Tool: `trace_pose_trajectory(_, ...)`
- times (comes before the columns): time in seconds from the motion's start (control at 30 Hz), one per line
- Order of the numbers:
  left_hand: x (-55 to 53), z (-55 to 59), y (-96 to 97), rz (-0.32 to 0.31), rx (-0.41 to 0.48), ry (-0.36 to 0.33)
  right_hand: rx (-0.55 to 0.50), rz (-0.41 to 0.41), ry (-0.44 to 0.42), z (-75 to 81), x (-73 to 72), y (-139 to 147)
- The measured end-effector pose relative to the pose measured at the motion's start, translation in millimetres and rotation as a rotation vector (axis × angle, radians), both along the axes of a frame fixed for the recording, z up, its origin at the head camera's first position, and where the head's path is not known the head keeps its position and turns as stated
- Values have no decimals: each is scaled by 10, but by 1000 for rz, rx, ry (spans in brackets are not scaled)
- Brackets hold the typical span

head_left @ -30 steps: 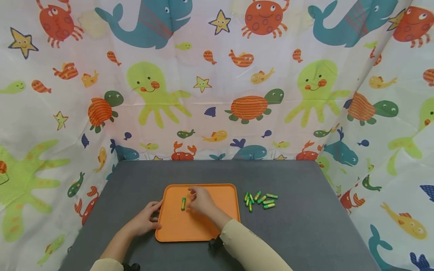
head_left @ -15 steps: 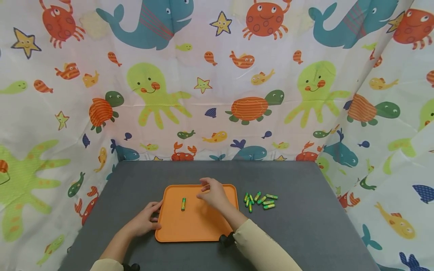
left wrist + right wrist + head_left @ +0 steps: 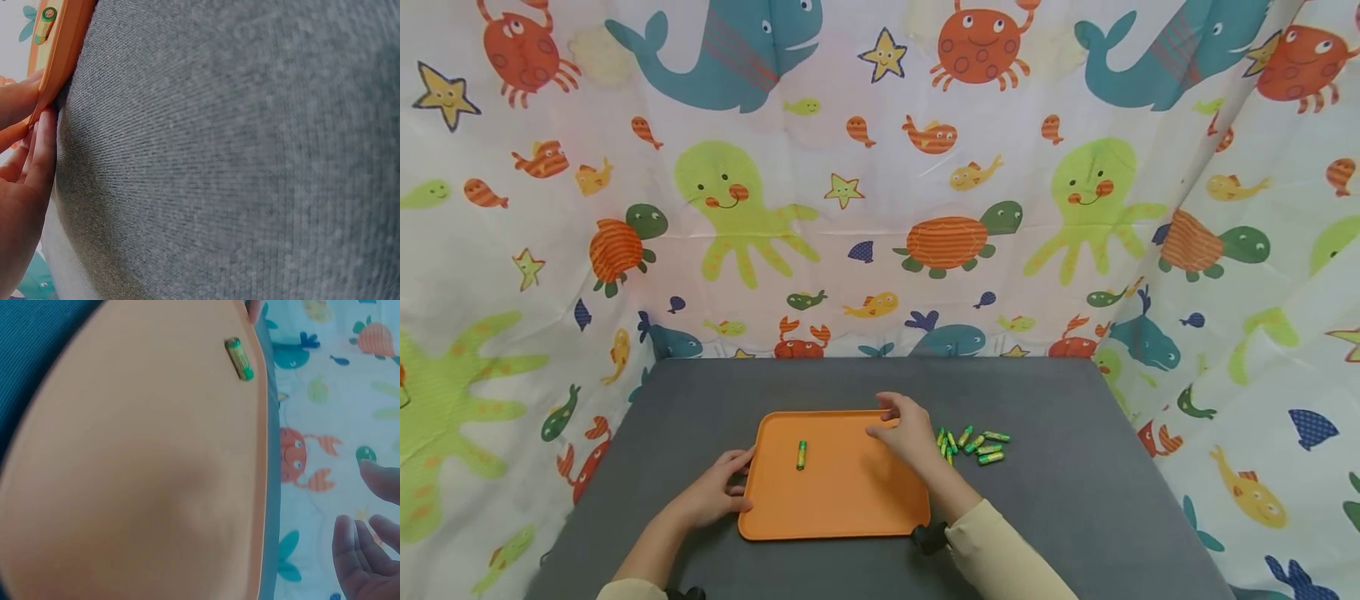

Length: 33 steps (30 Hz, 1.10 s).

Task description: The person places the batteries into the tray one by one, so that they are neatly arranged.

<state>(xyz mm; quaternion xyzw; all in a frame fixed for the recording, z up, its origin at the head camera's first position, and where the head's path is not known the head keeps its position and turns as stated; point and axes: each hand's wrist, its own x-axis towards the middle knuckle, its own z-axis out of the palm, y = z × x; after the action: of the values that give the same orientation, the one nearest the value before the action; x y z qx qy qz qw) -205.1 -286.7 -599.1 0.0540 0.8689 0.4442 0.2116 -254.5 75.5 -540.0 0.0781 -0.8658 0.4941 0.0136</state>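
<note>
An orange tray [image 3: 842,508] lies on the grey table, with one green and yellow battery [image 3: 801,455] standing lengthwise in its left half, also visible in the right wrist view. At the tray's left side my left hand [image 3: 703,498] holds the rim, thumb and fingers at the edge in the left wrist view. My right hand [image 3: 913,433] is over the tray's right edge, fingers loosely bent and apart, nothing between them. Its fingers [image 3: 353,550] show bare in the right wrist view. Just beyond that hand, several more batteries [image 3: 991,457] lie in a loose group, partly hidden by it.
The grey table [image 3: 1060,517] extends around the tray. A white curtain [image 3: 850,225] with printed sea animals hangs behind and along both sides. A black wrist strap mount [image 3: 929,538] sits on the right forearm near the tray's front right corner.
My right hand has moved right, from beside the single battery to the tray's right edge. The left hand, tray and battery have stayed in place.
</note>
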Motion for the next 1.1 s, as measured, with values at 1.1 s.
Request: trace_pose_trajectory(1.1, 18, 11, -15, 5, 47, -4, 90, -379, 6, -599, 367, 1205)
